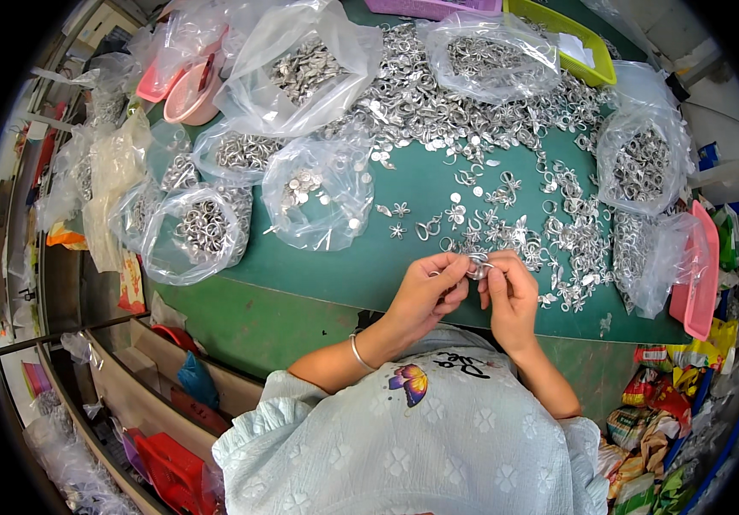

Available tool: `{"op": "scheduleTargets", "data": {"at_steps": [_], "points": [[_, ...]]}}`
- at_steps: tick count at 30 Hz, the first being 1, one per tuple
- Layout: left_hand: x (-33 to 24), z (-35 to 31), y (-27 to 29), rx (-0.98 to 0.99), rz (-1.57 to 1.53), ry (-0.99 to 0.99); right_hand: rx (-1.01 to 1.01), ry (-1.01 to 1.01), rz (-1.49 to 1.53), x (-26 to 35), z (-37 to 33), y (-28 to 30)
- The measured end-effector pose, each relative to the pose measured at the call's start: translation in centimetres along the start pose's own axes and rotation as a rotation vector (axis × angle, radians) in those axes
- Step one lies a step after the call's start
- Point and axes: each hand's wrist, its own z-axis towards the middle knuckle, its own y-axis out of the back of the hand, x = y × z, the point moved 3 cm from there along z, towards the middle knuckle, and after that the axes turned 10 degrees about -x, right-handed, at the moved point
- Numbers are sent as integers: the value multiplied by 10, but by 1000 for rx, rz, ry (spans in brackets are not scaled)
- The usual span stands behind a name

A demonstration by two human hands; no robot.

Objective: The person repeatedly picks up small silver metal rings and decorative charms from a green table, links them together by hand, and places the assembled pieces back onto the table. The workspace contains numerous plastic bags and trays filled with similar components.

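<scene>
My left hand point(428, 296) and my right hand point(508, 292) meet over the near edge of the green table mat point(344, 266). Together they pinch a small silver metal piece point(478, 264) between the fingertips of both hands. A silver bangle sits on my left wrist. Just beyond the hands lie loose silver flower-shaped pieces and rings point(490, 215), scattered across the mat. A dense heap of the same silver parts point(438, 103) covers the far middle of the mat.
Clear plastic bags of silver parts stand at left point(202, 227), centre point(318, 189), far left point(301, 64), far right point(644, 163) and back point(490, 56). Pink trays point(702, 266) point(189, 90), a yellow-green basket point(571, 39), snack packets point(670, 403) at lower right.
</scene>
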Motion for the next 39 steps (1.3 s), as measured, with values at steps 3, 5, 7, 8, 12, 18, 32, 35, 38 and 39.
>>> {"op": "scheduleTargets", "data": {"at_steps": [3, 5, 7, 8, 12, 18, 32, 35, 38, 39], "points": [[0, -3, -3, 57, -215, 217, -44, 390, -280, 5, 0, -2], [0, -10, -6, -36, -16, -38, -65, 388, -288, 6, 0, -3], [0, -9, -9, -81, 167, -367, -54, 237, -211, 1, -1, -2], [2, -6, -8, -81, 252, -568, -31, 129, -142, 1, -2, -3], [3, 2, -3, -75, 406, -882, -2, -130, 48, -7, -5, -5], [4, -1, 0, 71, -231, 260, 47, 479, -232, 1, 6, -2], [-5, 8, 8, 59, -176, 279, 216, 411, -307, 3, 17, 5], [-11, 9, 1, 7, 93, 14, 212, 584, -569, 16, 24, 5], [-13, 9, 0, -5, 284, -221, 219, 563, -638, 19, 26, 6], [-13, 9, 1, -18, 328, -211, 219, 539, -627, 18, 26, 7]]}}
